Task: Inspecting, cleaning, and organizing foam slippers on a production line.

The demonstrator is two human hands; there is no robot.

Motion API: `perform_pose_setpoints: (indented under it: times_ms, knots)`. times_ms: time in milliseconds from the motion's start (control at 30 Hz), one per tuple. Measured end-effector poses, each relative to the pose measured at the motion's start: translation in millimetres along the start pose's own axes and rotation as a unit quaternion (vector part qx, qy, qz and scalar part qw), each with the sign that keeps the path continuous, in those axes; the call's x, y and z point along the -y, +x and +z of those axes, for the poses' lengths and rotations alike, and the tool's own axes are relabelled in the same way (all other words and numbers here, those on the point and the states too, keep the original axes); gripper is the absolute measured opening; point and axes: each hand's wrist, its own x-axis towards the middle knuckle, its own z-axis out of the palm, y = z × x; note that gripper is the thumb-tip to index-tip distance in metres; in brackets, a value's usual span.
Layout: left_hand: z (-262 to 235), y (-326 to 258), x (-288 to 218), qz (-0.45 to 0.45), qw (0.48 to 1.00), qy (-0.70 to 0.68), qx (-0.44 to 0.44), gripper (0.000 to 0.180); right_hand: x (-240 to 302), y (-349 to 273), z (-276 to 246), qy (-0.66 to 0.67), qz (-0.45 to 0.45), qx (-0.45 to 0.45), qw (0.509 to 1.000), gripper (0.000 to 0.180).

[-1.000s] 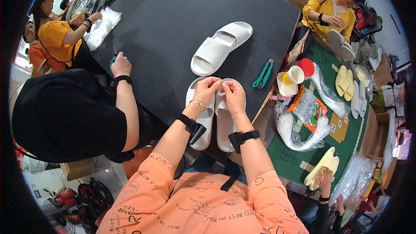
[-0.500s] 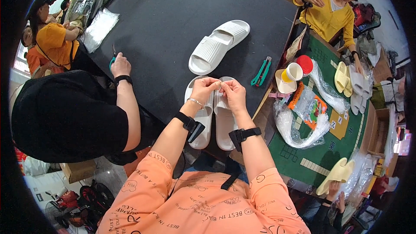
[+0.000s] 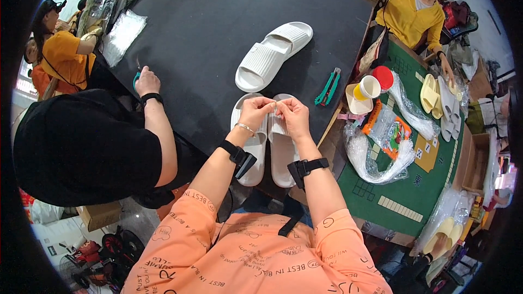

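Observation:
My left hand (image 3: 255, 114) and my right hand (image 3: 293, 115) meet over a pair of white slides, fingertips pinched close together. Something tiny and pale seems to be between them, too small to name. Below them, the left slide (image 3: 251, 166) and the right slide (image 3: 282, 163) lie side by side at the table's near edge, their straps partly covered by my hands. Just beyond lies another white slide (image 3: 256, 68), overlapping a further slide (image 3: 297, 32). To the right of these rests a teal utility knife (image 3: 328, 87).
At left a person in black holds scissors (image 3: 136, 78) over the black table (image 3: 190, 38). Clear plastic bags (image 3: 124, 38) lie farther off. On the green table (image 3: 365, 201) at right are a cup (image 3: 370, 88), a red lid (image 3: 383, 79), plastic strands (image 3: 357, 155) and yellow slides (image 3: 430, 95).
My hands stay nearly in place, still pinched together. At lower right, a co-worker's yellow slides have moved into or behind clear plastic. The person in yellow has drawn the raised hand outward.

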Motion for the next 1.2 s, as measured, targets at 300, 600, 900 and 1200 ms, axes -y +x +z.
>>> perform_pose_setpoints:
  times_ms: [300,600,900,1200]
  knots:
    - [3.2,-0.5,-6.1,-0.010,0.998,-0.058,-0.003,0.016,5.0,-2.3,3.1,-0.038,-0.015,-0.005,0.999,0.008]
    - [1.1,1.5,-3.1,-0.005,0.998,-0.056,0.008,0.016,5.8,-8.7,9.1,-0.185,-0.094,-0.059,0.976,0.009]
    - [2.6,1.6,-4.2,-0.009,0.998,-0.061,0.015,0.015,-7.2,-4.2,5.0,-0.097,-0.052,-0.072,0.991,0.008]
    - [3.6,2.2,5.2,0.030,0.999,-0.026,-0.012,0.009,-11.2,-4.1,5.5,-0.086,-0.047,-0.066,0.993,0.007]
